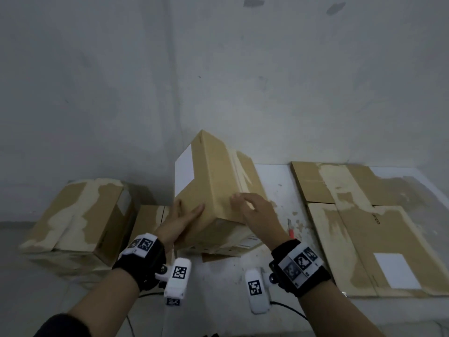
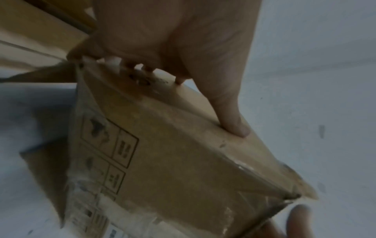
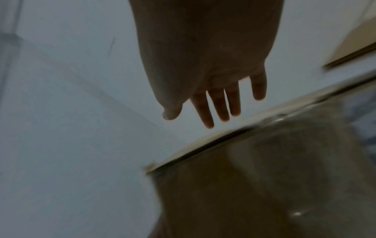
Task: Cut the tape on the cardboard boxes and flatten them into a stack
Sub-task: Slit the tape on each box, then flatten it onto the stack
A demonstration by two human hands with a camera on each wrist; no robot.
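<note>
Left hand [image 1: 181,221] grips the tilted cardboard box [image 1: 213,181], thumb on top. Right hand [image 1: 255,210] hovers over it, fingers loose and spread.

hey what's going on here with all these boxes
A person is breaking down cardboard boxes at a white table. Both hands are on one tilted box that is not yet flattened: the left hand holds its near side, while the right hand lies spread over its top. Flattened boxes lie to the right, and a red-handled cutter rests on the table beside the right wrist. More assembled boxes wait on the left.
</note>
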